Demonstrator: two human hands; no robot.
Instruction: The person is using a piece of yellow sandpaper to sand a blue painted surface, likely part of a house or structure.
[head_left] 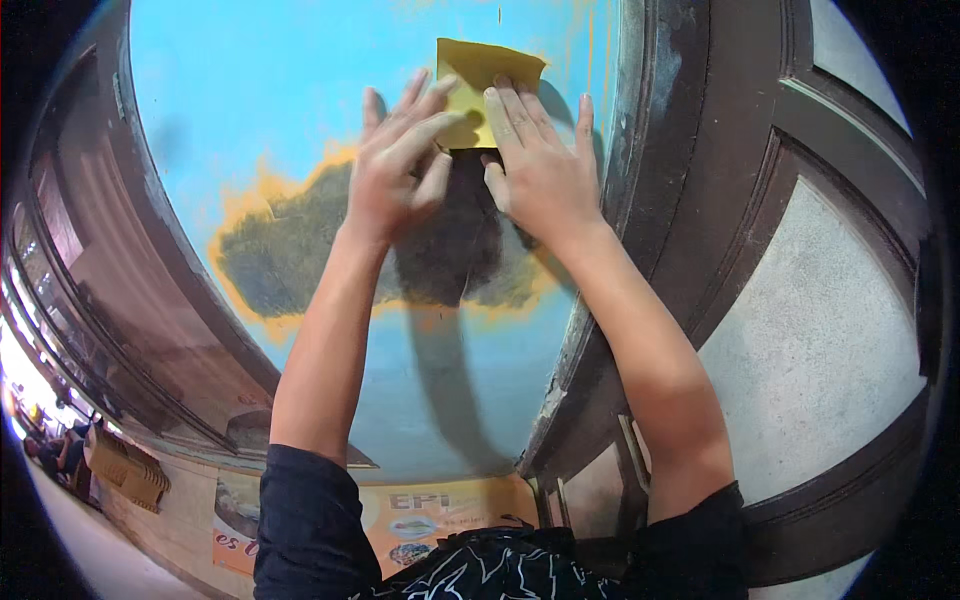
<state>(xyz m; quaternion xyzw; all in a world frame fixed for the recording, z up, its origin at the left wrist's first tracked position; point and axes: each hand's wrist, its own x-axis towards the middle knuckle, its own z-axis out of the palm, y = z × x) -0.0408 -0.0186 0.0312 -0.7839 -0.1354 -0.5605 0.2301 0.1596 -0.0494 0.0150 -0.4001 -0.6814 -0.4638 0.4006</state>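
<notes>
A yellow square sheet, seemingly sandpaper [465, 70], lies against a light-blue painted panel [270, 90], its top edge lifting slightly. My right hand [545, 170] rests on the sheet's right part, fingers stretched out and flat, thumb below its lower edge. At the sheet's left edge is my left hand [395, 170], open with fingers spread and slightly bent. Whether its fingertips touch the sheet I cannot tell. Below both hands runs a dark bare patch [290, 245] with a ragged orange-yellow border, partly hidden by my left forearm.
Dark wooden framing [665, 190] borders the panel on the right, with a grey inset [820, 350] beyond it. Another brown frame [170, 260] stands on the left. An orange printed sheet [470, 500] is low, near my body. A brown ridged object [125, 468] sits at lower left.
</notes>
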